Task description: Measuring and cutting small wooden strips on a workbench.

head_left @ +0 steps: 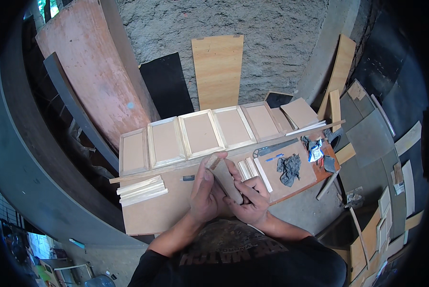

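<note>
Wood piece [225, 181], small and tapered, sits between our two hands above the workbench [147, 210]. Left hand [204, 193] wraps its left edge; right hand [252, 203] pinches its lower end. Behind: framed panels [200, 132], stacked strips [141, 190], black rag [289, 168].

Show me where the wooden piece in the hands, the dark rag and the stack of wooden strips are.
wooden piece [225, 179], head view, its flat face between the hands
dark rag [289, 168], head view, its crumpled middle
stack of wooden strips [141, 190], head view, top strip
</note>
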Tool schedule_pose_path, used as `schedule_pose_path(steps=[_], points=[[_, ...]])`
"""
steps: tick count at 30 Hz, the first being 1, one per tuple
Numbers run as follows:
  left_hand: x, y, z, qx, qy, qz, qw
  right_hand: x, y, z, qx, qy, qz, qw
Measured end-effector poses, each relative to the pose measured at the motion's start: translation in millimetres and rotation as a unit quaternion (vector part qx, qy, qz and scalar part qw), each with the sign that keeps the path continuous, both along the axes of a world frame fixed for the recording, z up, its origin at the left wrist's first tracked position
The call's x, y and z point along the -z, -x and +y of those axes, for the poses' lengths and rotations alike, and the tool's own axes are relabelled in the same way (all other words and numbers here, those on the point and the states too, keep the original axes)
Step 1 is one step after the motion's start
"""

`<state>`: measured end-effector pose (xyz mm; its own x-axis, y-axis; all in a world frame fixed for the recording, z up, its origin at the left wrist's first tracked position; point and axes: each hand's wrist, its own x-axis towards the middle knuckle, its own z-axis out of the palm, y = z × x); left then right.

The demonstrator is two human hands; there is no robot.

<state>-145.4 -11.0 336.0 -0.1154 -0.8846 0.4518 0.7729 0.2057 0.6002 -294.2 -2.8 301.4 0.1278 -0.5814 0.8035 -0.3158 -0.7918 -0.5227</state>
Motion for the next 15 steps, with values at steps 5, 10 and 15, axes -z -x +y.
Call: schedule_pose_path(steps=[5, 10, 15], points=[[-1.6, -0.3, -1.2, -0.003, 0.003, -0.008, 1.0, 1.2, 0.0, -2.5, -0.001, 0.009, -0.001, 1.0], [-0.2, 0.0, -2.1, -0.004, -0.001, -0.015, 1.0, 0.4, 0.7, -1.6, 0.004, -0.002, 0.0, 1.0], [1.5, 0.9, -4.7, 0.001, 0.003, -0.011, 1.0, 1.6, 0.4, -5.1, 0.01, 0.006, 0.006, 1.0]])
